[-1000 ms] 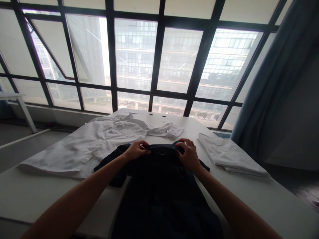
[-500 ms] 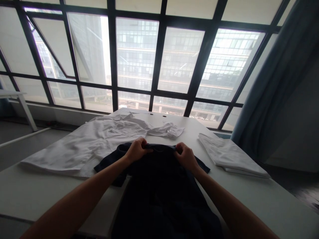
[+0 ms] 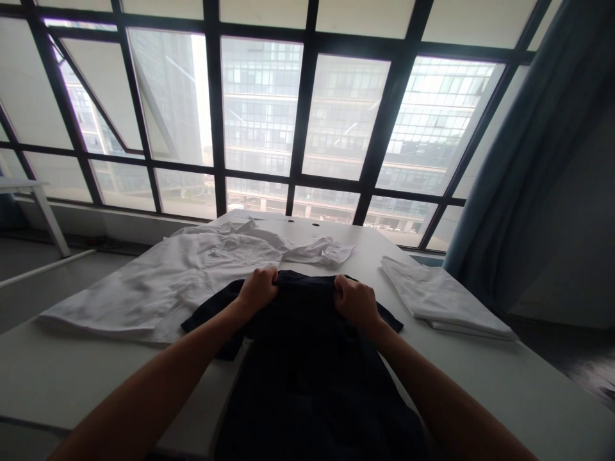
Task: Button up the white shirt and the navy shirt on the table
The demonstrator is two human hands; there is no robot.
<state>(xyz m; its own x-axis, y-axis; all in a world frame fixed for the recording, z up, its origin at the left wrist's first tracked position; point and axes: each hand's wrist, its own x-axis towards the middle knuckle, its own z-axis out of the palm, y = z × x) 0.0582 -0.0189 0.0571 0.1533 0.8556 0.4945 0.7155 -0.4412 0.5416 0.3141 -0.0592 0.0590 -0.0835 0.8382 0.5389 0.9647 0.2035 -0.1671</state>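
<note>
gathering in since the last view, your left hand (image 3: 258, 289) and right hand (image 3: 356, 303) are closing to near-fists, each gripping the top edge of the dark navy garment (image 3: 307, 365), which is draping toward you across the white table (image 3: 81, 378). a crumpled white shirt (image 3: 163, 288) is lying just to your left, a folded white cloth (image 3: 442, 298) is sitting to your right, and tall gridded windows (image 3: 307, 115) are rising ahead

Navy garment (image 3: 312, 378): matt cloth. White shirt (image 3: 163, 282): creased cloth. Tabletop (image 3: 86, 378): smooth, matt.
</note>
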